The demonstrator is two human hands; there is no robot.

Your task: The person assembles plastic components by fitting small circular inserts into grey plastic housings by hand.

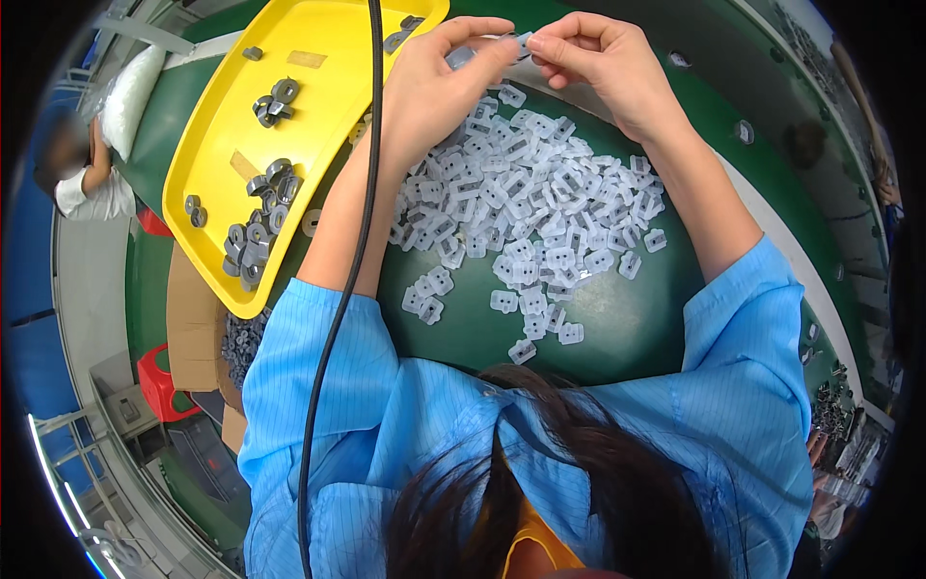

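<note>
At the top of the head view, my two hands come close together over the far side of the green table. My right hand (610, 75) pinches a small translucent piece (524, 44) between thumb and fingertips. Opposite it, my left hand (442, 89) is curled with its thumb and index fingertips near that piece. A smooth grey part (460, 58) shows in the gap between its thumb and index finger; the palm hides the rest. Below both hands spreads a large pile of small translucent white plastic pieces (531, 193), each with dark holes or slots.
A yellow tray (217, 125) at the left holds several dark grey ring-shaped parts (253, 241). A cardboard box (193, 309) with more grey parts stands beneath it. A black cable (371, 174) hangs across the left forearm. Another person (92, 179) sits at the far left.
</note>
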